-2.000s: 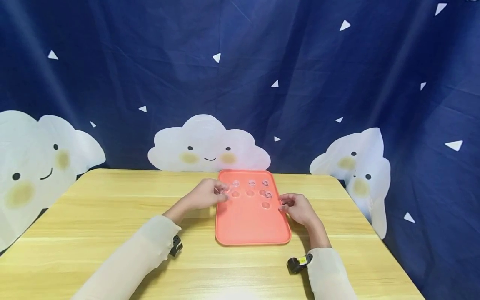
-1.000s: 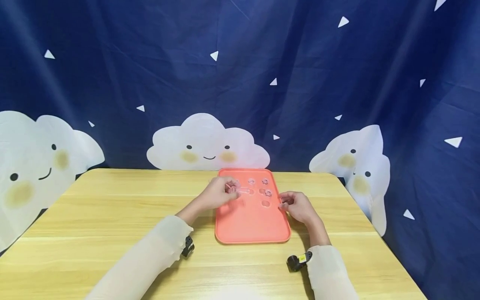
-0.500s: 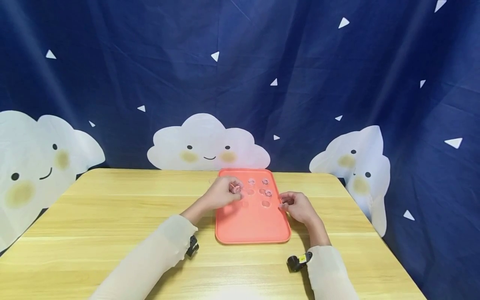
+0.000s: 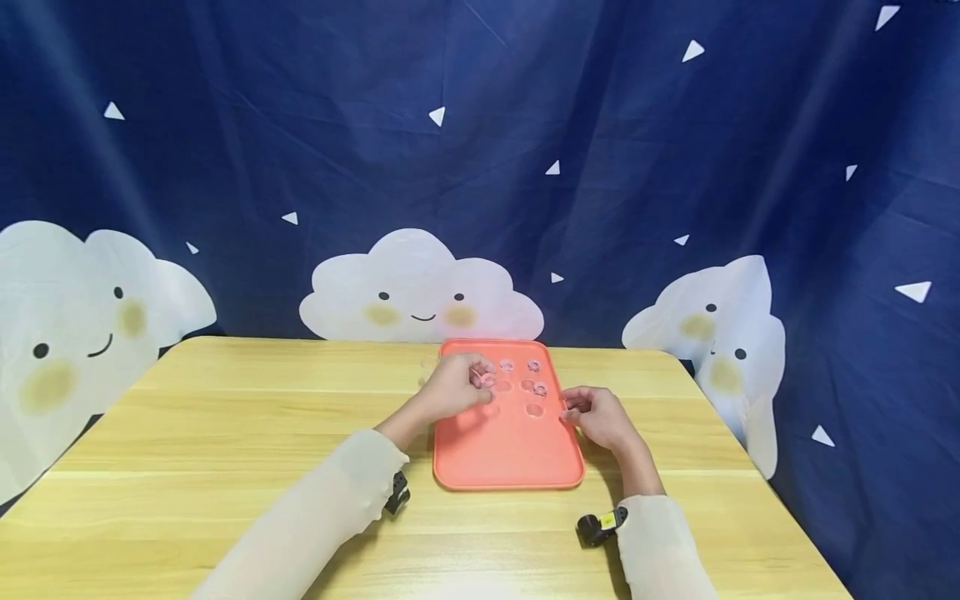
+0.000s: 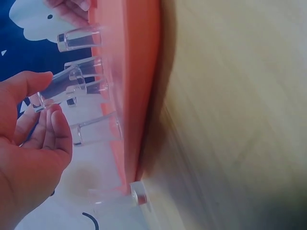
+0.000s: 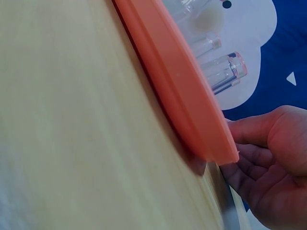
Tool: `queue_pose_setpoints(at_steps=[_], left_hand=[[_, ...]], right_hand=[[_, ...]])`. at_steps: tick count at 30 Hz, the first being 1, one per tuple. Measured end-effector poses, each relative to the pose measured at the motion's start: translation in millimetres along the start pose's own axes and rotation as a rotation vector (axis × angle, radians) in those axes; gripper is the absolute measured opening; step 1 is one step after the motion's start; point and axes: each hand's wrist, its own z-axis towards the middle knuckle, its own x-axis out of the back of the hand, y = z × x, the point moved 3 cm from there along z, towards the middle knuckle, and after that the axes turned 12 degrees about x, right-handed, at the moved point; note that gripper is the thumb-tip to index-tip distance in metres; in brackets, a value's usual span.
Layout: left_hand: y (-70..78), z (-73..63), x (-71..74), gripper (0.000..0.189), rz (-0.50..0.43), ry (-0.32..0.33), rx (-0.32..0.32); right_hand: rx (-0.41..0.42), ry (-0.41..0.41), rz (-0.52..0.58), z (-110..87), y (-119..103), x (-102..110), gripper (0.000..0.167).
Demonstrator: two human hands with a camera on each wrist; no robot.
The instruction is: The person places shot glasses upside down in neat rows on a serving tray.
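Note:
My left hand [image 4: 453, 387] pinches a small clear glass [image 5: 60, 86] between thumb and fingers, over the left part of the coral tray [image 4: 510, 458]. The glass's open rim points toward the tray; whether it touches cannot be told. Several similar clear glasses stand on the tray's far half, seemingly upside down, among them a far-right glass [image 4: 533, 367] and a nearer one [image 4: 540, 389]. At the tray's right edge, my right hand [image 4: 600, 417] grips the rim, thumb above and fingers below. In the head view, my left hand hides part of the tray's left side.
Another clear glass [image 5: 115, 197] stands on the wooden table [image 4: 262, 408], just beyond the tray's left edge. A dark blue curtain [image 4: 480, 125] with white clouds hangs behind the table. Black cameras sit at both wrists, such as the right camera [image 4: 592, 529].
My left hand has moved right over the tray with its glass. The glass went from lying sideways to rim-down. My right hand has stayed on the tray's edge.

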Motion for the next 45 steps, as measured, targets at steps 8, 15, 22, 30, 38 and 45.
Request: queue_pose_setpoints(at_steps=[8,15,22,30,38,45], left_hand=[[9.4,4.9,-13.9,0.036,0.072,-0.007,-0.008],[14.5,5.6,-22.7,0.028,0.094,-0.024,0.022],[17.2,8.5,-29.0,0.023,0.117,-0.037,0.029],[19.4,10.4,-33.8,0.021,0.206,-0.024,0.033],[15.6,12.6,-36.7,0.022,0.198,-0.024,0.069],[12.7,13.9,-36.8,0.027,0.163,-0.035,0.069]], right_hand=[[0.018,-0.001,-0.017,-0.5,3,1,0.031],[0.023,-0.004,-0.019,0.2,3,1,0.031],[0.009,-0.002,-0.012,0.2,3,-1,0.031],[0.011,-0.005,-0.014,0.1,4,-1,0.031],[0.013,-0.005,-0.019,0.9,3,-1,0.031],[0.002,-0.001,-0.013,0.6,2,0,0.031]])
